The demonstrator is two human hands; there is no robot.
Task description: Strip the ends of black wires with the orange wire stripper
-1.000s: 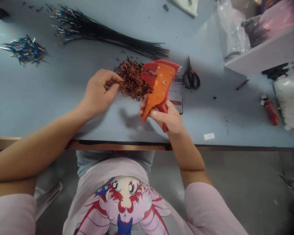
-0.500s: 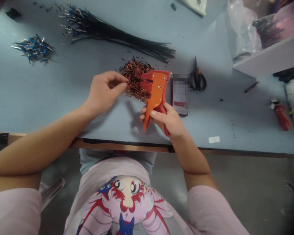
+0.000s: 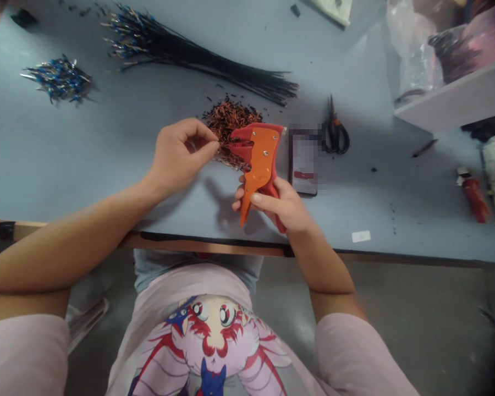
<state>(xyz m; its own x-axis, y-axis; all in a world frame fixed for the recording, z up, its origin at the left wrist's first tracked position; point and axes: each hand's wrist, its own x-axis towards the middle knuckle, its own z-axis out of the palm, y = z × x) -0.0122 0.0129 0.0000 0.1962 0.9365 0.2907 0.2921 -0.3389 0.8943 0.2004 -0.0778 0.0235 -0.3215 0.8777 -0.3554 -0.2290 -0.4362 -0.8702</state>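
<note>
My left hand (image 3: 181,154) is closed in a pinch, thumb and forefinger together on what looks like a short piece of wire, mostly lost against the copper behind it. Those fingertips are just left of the jaws of an orange and red wire stripper (image 3: 264,154). My right hand (image 3: 282,203) is wrapped round the stripper's handles, which stand apart. Behind both the fingertips and the jaws lies a pile of short copper-coloured wire pieces (image 3: 233,113), partly covered by the tool.
Beyond the pile lies a bundle of long black wires (image 3: 214,63) with blue ends. A heap of blue-and-silver terminals (image 3: 64,80) is at left. To the right are a phone (image 3: 304,165), black-handled scissors (image 3: 336,135), a red tool (image 3: 474,198) and a bin (image 3: 457,93) with bags.
The wire stripper has shifted slightly left and down in my right hand, its jaws nearer my left fingertips. My left hand has moved a little to the right and keeps its pinch.
</note>
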